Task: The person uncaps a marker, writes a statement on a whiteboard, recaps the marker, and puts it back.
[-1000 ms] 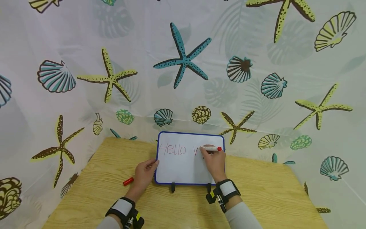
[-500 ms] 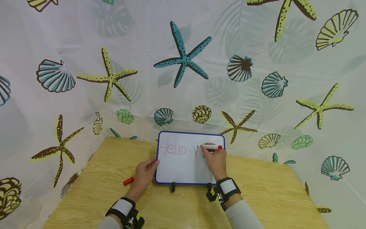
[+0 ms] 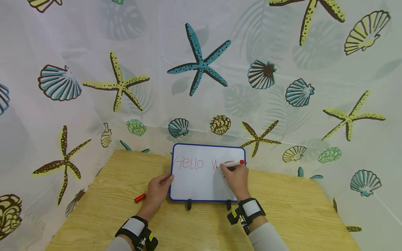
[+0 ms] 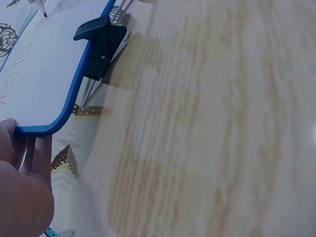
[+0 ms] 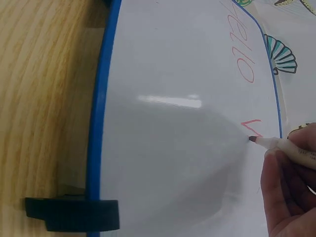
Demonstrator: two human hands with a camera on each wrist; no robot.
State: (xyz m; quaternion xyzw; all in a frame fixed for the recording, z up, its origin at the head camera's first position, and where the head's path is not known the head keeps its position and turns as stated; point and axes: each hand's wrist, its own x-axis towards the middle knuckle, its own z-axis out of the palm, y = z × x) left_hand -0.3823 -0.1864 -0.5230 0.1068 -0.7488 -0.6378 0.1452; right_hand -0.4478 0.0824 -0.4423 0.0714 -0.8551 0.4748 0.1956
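A blue-framed whiteboard (image 3: 198,184) stands tilted back on the table, with "Hello" and part of another letter in red. My right hand (image 3: 236,178) pinches a white marker (image 3: 231,163) with a red end. In the right wrist view the dark marker tip (image 5: 253,139) is at the end of the red strokes, on or just off the surface. At the board's left edge, my left hand (image 3: 158,191) grips the frame, thumb in front and fingers behind, as the left wrist view shows. A red marker cap (image 3: 140,198) lies left of that hand.
Black feet (image 3: 189,204) of a stand hold the board's lower edge. The wooden table (image 3: 201,230) extends to both sides and the front. Behind it hangs a cloth (image 3: 150,35) printed with starfish and shells.
My right hand has carried the marker slightly down, and the red letter has gained a further stroke. The left hand keeps its grip on the board's edge.
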